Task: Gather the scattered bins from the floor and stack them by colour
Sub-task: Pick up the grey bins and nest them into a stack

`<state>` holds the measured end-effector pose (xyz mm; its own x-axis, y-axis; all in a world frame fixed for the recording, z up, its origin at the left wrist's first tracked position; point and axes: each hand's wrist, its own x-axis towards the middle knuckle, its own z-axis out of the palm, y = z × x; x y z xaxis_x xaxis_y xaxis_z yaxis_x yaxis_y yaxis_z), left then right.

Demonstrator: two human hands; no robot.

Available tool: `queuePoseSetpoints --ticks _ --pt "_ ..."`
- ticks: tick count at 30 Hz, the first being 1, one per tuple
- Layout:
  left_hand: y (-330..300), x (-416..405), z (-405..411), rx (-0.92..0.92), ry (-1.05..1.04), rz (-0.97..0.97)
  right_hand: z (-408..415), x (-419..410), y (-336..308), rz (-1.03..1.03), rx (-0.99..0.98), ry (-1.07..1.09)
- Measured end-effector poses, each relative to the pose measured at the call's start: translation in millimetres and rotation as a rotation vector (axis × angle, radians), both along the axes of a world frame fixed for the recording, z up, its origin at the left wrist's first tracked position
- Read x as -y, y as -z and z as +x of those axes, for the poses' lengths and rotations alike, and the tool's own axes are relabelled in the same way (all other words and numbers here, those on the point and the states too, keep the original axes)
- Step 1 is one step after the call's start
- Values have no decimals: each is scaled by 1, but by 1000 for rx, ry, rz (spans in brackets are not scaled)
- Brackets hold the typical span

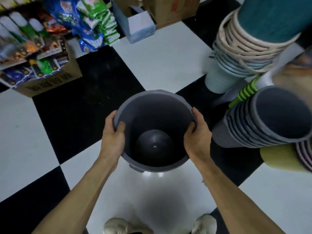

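A round grey bin (154, 115) hangs upright over the checkered floor, its dark inside facing me. My left hand (114, 135) grips its left rim, thumb inside. My right hand (197, 135) grips its right rim the same way. To the right a tall stack of nested grey bins (263, 122) leans toward me. Behind it rises a stack of beige and pale blue bins (243, 53) with a teal bin (270, 19) on top. A yellow-green bin (276, 157) lies low at the right edge.
A cardboard box (50, 83) full of packaged goods stands at the left, with bags of goods (87, 22) piled behind it. A pale blue carton (141, 27) and brown boxes (170, 9) sit at the back. My shoes (121, 225) show at the bottom.
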<state>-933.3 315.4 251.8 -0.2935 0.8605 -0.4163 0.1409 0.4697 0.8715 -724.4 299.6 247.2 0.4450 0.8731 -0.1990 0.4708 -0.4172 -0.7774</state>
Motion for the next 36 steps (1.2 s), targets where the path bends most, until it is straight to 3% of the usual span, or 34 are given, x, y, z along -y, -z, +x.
queuePoseSetpoints --ticks 4,7,14,20,27,36 --pt "-28 -6 87 -223 63 161 78 2 -34 79 92 5" --pt "-59 -12 151 -285 90 286 135 6 -64 187 153 24" --pt "-120 -26 279 -293 140 465 261 11 -126 319 150 194" --pt "-147 -29 374 -240 243 595 347 22 -153 571 330 275" --pt "-114 -51 455 -204 344 538 419 19 -140 382 369 386" --pt "2 -99 495 -358 601 271 465 -5 -22 100 224 383"
